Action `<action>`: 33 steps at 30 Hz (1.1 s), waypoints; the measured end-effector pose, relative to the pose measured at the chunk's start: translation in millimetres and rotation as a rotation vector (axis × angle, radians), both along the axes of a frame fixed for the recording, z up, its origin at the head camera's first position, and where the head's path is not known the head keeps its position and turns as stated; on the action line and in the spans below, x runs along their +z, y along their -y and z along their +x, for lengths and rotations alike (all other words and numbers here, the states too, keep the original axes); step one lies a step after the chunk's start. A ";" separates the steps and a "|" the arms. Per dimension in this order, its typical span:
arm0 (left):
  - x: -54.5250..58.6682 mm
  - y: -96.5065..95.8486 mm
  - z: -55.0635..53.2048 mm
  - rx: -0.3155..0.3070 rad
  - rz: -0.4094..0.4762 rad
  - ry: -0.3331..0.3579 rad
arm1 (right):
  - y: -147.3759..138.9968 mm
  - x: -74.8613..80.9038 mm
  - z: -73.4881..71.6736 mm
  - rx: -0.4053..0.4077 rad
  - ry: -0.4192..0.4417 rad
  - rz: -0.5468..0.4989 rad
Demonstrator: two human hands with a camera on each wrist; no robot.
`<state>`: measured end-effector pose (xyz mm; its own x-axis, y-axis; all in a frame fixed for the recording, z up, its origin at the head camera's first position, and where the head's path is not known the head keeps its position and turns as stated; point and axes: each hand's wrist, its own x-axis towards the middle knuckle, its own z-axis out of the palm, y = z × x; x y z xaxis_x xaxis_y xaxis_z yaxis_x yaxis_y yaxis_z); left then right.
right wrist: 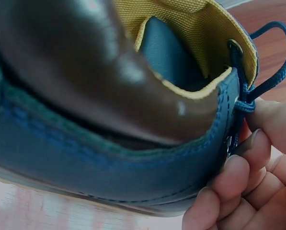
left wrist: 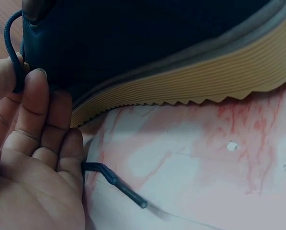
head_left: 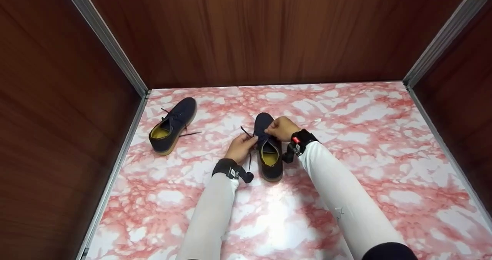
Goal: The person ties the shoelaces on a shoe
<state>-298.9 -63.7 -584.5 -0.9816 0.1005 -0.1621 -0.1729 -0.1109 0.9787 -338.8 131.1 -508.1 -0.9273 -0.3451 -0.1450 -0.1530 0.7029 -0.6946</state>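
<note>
1. Left hand [head_left: 240,147]: thumb and forefinger pinch a thin, round dark-blue cord shoelace [left wrist: 9,40] at the near shoe's left side; a stiff-tipped lace end [left wrist: 129,195] sticks out below the little finger.
2. Right hand [head_left: 285,130]: fingers curled in at the front of the lacing, thumb and forefinger gripping the cord just beside a small knot [right wrist: 245,106], with a lace loop [right wrist: 282,67] standing out above.
3. Between the hands, upright on its sole, sits the navy-blue low shoe [head_left: 263,120] with a glossy brown collar [right wrist: 75,62], yellow woven lining [right wrist: 186,24] and a ridged tan sole [left wrist: 190,81]; its toe points away from the person.
4. Well apart to the left stands a matching navy-blue, yellow-lined shoe [head_left: 182,112], toe angled away and rightward, one loose dark lace [head_left: 191,133] trailing on the surface.
5. Both shoes rest on a pink-and-white marbled surface [head_left: 346,117], bordered by dark reddish-brown wood-grain panels [head_left: 269,33] and grey metal strips [head_left: 111,44].
6. White sleeves [head_left: 209,217] cover the forearms, with black straps [head_left: 224,167] at the wrists.
</note>
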 end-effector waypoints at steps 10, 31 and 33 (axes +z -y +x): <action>-2.3 0.6 -1.2 -0.006 -0.026 -0.014 | 0.3 -1.1 -5.7 -0.058 -0.032 -0.057; -4.2 -0.1 -2.0 0.004 -0.009 -0.003 | -15.3 25.7 -3.4 -0.210 0.167 -0.715; -3.7 0.2 -1.8 0.009 -0.016 0.002 | -17.6 26.8 -3.4 -0.204 0.132 -0.706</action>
<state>-300.7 -63.9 -588.2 -0.9822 0.0890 -0.1652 -0.1737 -0.0972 0.9800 -342.2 148.7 -481.4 -0.9732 -0.2200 -0.0672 0.0487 0.0885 -0.9949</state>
